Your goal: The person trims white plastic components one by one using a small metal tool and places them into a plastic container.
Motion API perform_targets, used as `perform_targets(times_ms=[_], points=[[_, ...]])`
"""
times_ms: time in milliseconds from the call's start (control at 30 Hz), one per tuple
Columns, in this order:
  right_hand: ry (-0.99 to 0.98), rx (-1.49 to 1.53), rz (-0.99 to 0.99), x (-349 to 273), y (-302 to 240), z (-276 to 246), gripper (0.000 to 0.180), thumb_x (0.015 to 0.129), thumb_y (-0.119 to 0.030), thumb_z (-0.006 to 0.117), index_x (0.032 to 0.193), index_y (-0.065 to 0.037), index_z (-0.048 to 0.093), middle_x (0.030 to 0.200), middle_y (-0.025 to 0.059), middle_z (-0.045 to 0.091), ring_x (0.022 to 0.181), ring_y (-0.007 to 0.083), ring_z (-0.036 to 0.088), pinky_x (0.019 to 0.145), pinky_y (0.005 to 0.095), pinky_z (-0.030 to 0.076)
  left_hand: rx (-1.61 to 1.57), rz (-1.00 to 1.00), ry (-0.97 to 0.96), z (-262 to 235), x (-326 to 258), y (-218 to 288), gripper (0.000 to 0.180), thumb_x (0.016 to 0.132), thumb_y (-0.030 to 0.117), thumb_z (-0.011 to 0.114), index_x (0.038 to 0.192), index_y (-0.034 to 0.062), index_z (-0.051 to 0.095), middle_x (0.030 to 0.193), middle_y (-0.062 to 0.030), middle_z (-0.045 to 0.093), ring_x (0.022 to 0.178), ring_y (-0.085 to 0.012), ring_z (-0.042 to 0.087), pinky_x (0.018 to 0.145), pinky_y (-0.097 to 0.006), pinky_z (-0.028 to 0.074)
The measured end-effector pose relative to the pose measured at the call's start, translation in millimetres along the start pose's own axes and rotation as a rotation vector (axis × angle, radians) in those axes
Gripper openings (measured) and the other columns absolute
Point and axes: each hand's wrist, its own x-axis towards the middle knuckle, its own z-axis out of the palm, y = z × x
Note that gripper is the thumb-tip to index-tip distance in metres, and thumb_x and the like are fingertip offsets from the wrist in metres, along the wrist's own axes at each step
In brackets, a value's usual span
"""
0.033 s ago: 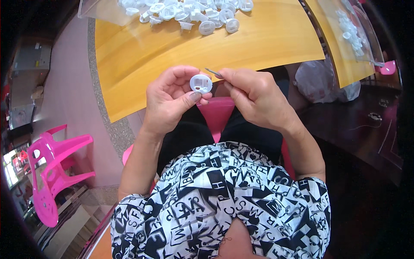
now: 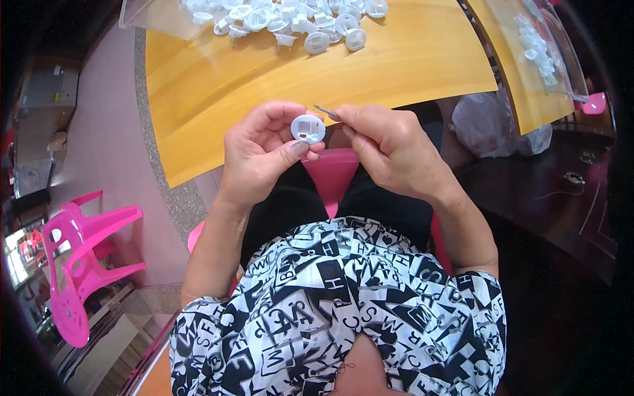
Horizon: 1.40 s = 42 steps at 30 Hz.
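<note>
Between the thumb and fingers of my left hand (image 2: 261,145) is a round white plastic part (image 2: 308,129), its open side with slots and ribs facing up. My right hand (image 2: 393,145) is closed on a thin, dark, pointed metal tool (image 2: 323,110), whose kind I cannot make out. Its tip points up and left, just above the part and apart from it; the rest is hidden in my fingers. Both hands are over my lap by the near edge of the yellow table (image 2: 264,79). Beyond them lies a pile of similar white parts (image 2: 281,23).
A clear plastic bin (image 2: 155,16) stands at the far left of the table. At right, another table holds a clear tray (image 2: 561,49) of small white pieces. A plastic bag (image 2: 482,122) hangs below. A pink stool (image 2: 86,257) lies at left; something pink (image 2: 332,175) is between my knees.
</note>
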Motion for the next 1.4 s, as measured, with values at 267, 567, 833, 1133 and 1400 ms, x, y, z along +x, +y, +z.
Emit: perform_targets(times_ms=[267,567,833,1133,1400], points=[[0.069,0.004,-0.033,5,4,0,0.022,0.084,0.002,0.055,0.106,0.004,0.061,0.079,0.0197,0.063,0.072,0.0281,0.066,0.064,0.0316,0.05,0.322,0.327,0.264,-5,4,20,0.032,0.082,-0.007,0.066,0.112,-0.0033,0.056,0.102,-0.0115,0.064,0.091,-0.0171,0.064,0.081,-0.03,0.054],[0.029,0.028,0.003,4,5,2,0.018,0.086,0.0,0.054,0.102,0.004,0.063,0.075,0.0197,0.063,0.071,0.0279,0.066,0.064,0.0321,0.051,0.885,0.702,0.405,-99,134,201,0.039,0.085,0.009,0.07,0.119,-0.0024,0.056,0.112,-0.0117,0.063,0.101,-0.0185,0.061,0.092,-0.028,0.047],[0.037,0.068,0.088,2,6,-3,0.019,0.088,-0.003,0.053,0.103,0.005,0.063,0.073,0.0166,0.064,0.067,0.0213,0.066,0.062,0.0309,0.051,1.473,0.839,0.317,-28,92,60,0.031,0.072,0.003,0.069,0.103,0.0039,0.064,0.09,-0.014,0.059,0.087,-0.0322,0.056,0.081,-0.04,0.046],[0.094,0.144,0.084,-1,10,0,0.021,0.09,-0.007,0.053,0.105,0.004,0.063,0.072,0.0096,0.064,0.065,0.0136,0.06,0.059,0.0283,0.049,1.455,0.741,0.205,-40,94,8,0.018,0.074,-0.002,0.065,0.091,0.0055,0.064,0.082,-0.0111,0.056,0.079,-0.0294,0.055,0.07,-0.039,0.045],[0.154,0.716,0.361,3,2,-4,0.02,0.092,-0.016,0.059,0.101,0.002,0.063,0.076,0.0004,0.06,0.061,0.0038,0.052,0.052,0.0184,0.044,1.156,0.831,0.019,19,25,16,0.025,0.074,-0.014,0.062,0.095,-0.0002,0.062,0.095,-0.0157,0.056,0.079,-0.0265,0.06,0.065,-0.032,0.051]])
